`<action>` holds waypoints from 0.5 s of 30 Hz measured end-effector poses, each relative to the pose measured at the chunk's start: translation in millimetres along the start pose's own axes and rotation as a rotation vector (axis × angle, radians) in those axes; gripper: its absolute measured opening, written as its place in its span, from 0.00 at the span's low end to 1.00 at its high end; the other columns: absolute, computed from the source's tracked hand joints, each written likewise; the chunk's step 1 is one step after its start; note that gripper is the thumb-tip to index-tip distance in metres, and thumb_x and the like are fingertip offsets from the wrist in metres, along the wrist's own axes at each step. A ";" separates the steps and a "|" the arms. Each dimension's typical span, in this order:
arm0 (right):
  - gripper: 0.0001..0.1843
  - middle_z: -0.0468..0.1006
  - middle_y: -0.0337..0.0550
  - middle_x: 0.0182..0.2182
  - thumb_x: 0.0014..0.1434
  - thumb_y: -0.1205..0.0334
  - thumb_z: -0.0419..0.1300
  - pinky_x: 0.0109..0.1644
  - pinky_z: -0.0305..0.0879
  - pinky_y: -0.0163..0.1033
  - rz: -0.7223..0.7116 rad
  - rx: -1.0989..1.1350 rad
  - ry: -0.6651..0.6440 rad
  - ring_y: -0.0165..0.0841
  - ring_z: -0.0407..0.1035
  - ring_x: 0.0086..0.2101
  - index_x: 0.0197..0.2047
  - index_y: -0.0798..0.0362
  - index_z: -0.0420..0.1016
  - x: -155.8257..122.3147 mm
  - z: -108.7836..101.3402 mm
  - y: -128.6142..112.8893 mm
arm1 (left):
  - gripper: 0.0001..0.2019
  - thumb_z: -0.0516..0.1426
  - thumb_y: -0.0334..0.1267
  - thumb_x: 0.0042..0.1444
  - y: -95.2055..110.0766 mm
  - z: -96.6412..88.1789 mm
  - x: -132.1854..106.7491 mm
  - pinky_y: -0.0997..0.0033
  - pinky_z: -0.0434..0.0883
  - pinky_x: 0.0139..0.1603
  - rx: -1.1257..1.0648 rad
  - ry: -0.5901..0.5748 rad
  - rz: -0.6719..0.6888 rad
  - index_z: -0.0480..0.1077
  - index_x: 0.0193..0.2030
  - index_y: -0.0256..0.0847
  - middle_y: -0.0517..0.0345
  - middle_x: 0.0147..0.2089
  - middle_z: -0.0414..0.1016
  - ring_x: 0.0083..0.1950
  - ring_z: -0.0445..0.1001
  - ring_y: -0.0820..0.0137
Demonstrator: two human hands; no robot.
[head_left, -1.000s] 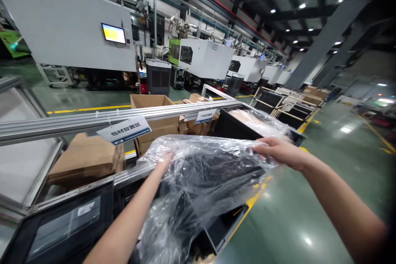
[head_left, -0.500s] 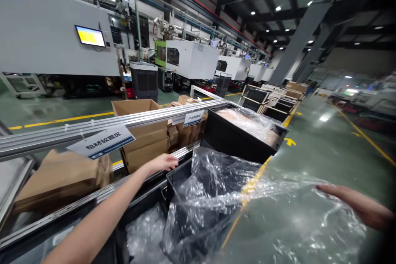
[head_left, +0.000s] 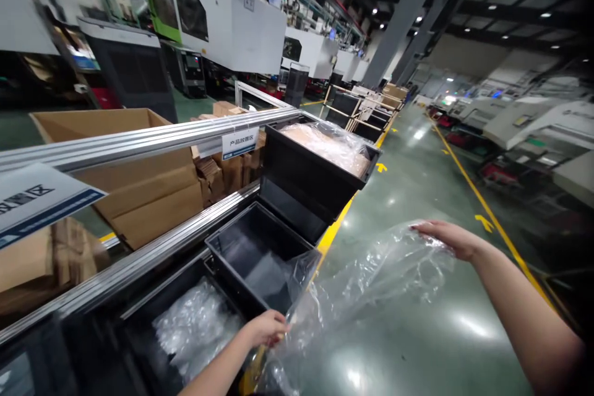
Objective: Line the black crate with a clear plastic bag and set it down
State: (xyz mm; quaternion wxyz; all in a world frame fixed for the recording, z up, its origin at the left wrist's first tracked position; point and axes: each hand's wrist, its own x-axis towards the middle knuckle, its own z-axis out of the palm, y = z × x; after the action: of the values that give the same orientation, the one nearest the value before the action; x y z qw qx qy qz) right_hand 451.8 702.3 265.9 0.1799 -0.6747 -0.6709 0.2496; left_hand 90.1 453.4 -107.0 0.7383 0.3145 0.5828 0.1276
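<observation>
Clear crumpled plastic (head_left: 192,325) lies in a black bin (head_left: 142,334) left of the left hand (head_left: 268,328), which pinches a transparent film (head_left: 371,269) (seemingly spread, not yet set down) stretching to the right hand (head_left: 448,239), likewise pinched on it.

The person's right hand (head_left: 448,238) holds up clear plastic film (head_left: 359,275) over the floor (head_left: 473,303) at right; the left hand (head_left: 265,328) pinches its nearer part beside an open black bin (head_left: 239,241). Crumpled plastic (head_left: 197,325) lies in the near-left bin (head_left: 139,328); the far crate (head_left: 306,176) holds film-covered contents (head_left: 327,145), hard to make out.
</observation>
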 end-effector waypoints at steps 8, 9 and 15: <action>0.16 0.80 0.58 0.30 0.58 0.55 0.63 0.33 0.63 0.45 0.345 0.345 -0.262 0.38 0.73 0.26 0.38 0.60 0.84 4.5 -26.6 28.1 | 0.10 0.60 0.41 0.64 -29.3 42.0 13.2 0.69 0.76 0.35 -0.151 0.105 0.023 0.73 0.43 0.35 0.58 0.39 0.76 0.34 0.75 0.71; 0.16 0.80 0.59 0.29 0.57 0.55 0.63 0.33 0.63 0.45 0.370 0.355 -0.253 0.38 0.73 0.25 0.38 0.60 0.84 4.4 -28.8 35.5 | 0.10 0.60 0.41 0.64 -29.6 39.7 10.7 0.68 0.76 0.36 -0.182 0.131 0.059 0.73 0.42 0.35 0.58 0.39 0.76 0.35 0.75 0.71; 0.14 0.81 0.71 0.32 0.57 0.59 0.63 0.34 0.66 0.49 0.492 0.330 -0.196 0.42 0.75 0.25 0.31 0.63 0.85 -2.5 -31.0 81.2 | 0.11 0.58 0.43 0.66 -25.2 7.7 -12.8 0.65 0.77 0.41 -0.379 0.221 0.262 0.73 0.43 0.35 0.56 0.40 0.78 0.38 0.78 0.70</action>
State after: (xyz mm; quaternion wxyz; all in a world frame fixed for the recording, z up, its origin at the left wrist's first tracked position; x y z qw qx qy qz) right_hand 536.0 699.8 244.4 0.1558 -0.7513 -0.4519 0.4551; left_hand 89.2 424.5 -111.5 0.6929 0.2277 0.5800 0.3628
